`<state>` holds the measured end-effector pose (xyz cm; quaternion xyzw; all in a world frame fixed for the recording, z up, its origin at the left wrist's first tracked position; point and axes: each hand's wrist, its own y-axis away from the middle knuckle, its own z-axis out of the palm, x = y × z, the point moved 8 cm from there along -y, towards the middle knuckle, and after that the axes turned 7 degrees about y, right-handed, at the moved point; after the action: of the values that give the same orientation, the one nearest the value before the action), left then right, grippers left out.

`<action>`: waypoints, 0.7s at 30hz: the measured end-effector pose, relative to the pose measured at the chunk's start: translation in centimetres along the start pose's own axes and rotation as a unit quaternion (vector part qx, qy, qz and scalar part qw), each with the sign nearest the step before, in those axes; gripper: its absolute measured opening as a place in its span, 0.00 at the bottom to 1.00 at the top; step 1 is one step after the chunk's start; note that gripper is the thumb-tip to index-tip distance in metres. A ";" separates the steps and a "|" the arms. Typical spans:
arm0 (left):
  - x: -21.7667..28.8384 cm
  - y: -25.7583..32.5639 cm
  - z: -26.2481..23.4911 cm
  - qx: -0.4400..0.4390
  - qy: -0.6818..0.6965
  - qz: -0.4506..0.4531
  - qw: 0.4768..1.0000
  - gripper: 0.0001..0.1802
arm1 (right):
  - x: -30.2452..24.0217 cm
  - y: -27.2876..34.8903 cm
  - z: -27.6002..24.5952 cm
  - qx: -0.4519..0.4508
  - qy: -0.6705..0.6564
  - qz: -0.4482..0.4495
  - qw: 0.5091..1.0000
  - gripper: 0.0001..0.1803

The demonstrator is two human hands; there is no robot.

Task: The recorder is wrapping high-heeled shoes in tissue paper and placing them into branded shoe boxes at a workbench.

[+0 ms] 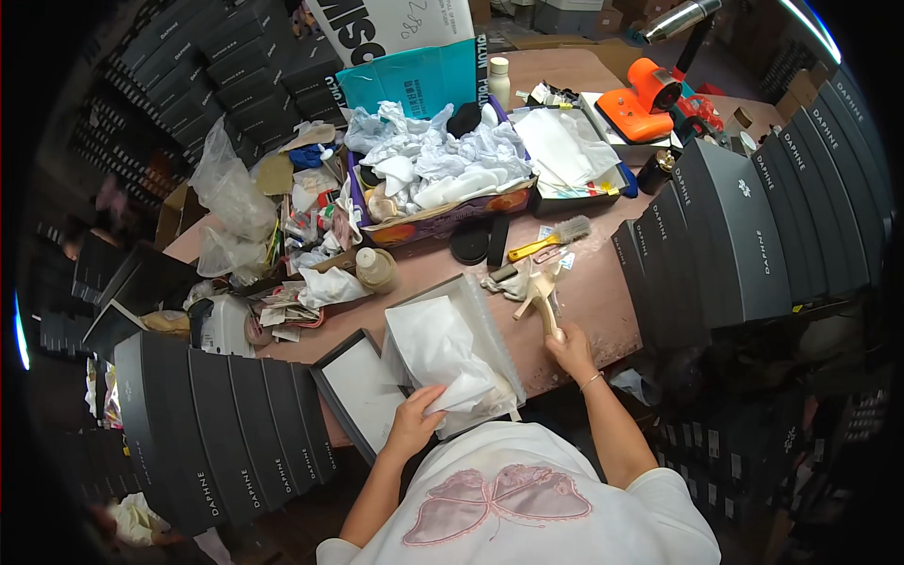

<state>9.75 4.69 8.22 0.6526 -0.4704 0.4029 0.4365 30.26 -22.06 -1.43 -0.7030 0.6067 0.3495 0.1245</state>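
Note:
My left hand (414,421) pinches the near edge of a sheet of white tissue paper (428,330). The sheet lies folded back over an open shoe box (501,339) in front of me. A bit of something cream-coloured shows under the paper at the box's right corner. To the right of the box, my right hand (568,350) is closed on one end of a cream strappy shoe (539,294), raised above the table. Left of the box, partly beneath it, rests a dark-rimmed box lid or tray (353,381) with a white inside.
Stacked dark shoe boxes stand at left (254,424) and right (734,235). Beyond the shoe box are a yellow-handled brush (546,240), a plastic bottle (374,270) and a carton of crumpled white paper (443,221). An orange device (636,108) sits at the far right.

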 end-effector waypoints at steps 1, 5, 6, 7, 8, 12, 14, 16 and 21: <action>-0.4 -0.2 0.2 -0.013 -0.006 0.003 1.000 0.21 | -1.4 0.8 -1.8 0.043 -0.033 -0.094 0.994 0.15; -2.2 -0.9 0.8 -0.049 -0.005 -0.016 0.999 0.23 | -1.7 1.6 -5.7 0.092 -0.081 -0.231 0.965 0.20; -2.6 -1.1 1.1 -0.061 0.022 -0.028 0.998 0.23 | -1.4 0.9 -5.9 0.096 -0.050 -0.267 0.958 0.20; -3.1 -1.1 1.3 -0.070 0.049 -0.040 0.996 0.23 | -2.3 0.3 -6.4 0.100 -0.019 -0.304 0.947 0.21; -3.3 -1.3 1.6 -0.080 0.073 -0.052 0.993 0.22 | -3.0 -0.2 -6.9 0.107 0.008 -0.341 0.934 0.21; -3.8 -1.1 2.1 -0.091 0.118 -0.081 0.986 0.20 | 2.2 -4.6 -2.4 0.012 0.144 -0.232 0.962 0.18; -4.2 -1.0 1.8 -0.069 0.081 -0.061 0.993 0.18 | 4.6 -5.5 0.0 -0.004 0.180 -0.232 0.956 0.11; -3.8 -0.7 0.8 0.008 0.049 -0.083 0.995 0.15 | 5.5 -4.9 -0.9 0.079 0.175 -0.261 0.946 0.12; 0.5 0.0 -1.3 0.196 -0.067 0.018 0.978 0.11 | 14.9 1.4 -5.7 0.043 -0.123 0.047 0.990 0.17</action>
<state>9.71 5.74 9.09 0.7424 -0.4223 0.4502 0.2603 31.18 -37.27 -6.52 -0.6197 0.6335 0.4120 0.2119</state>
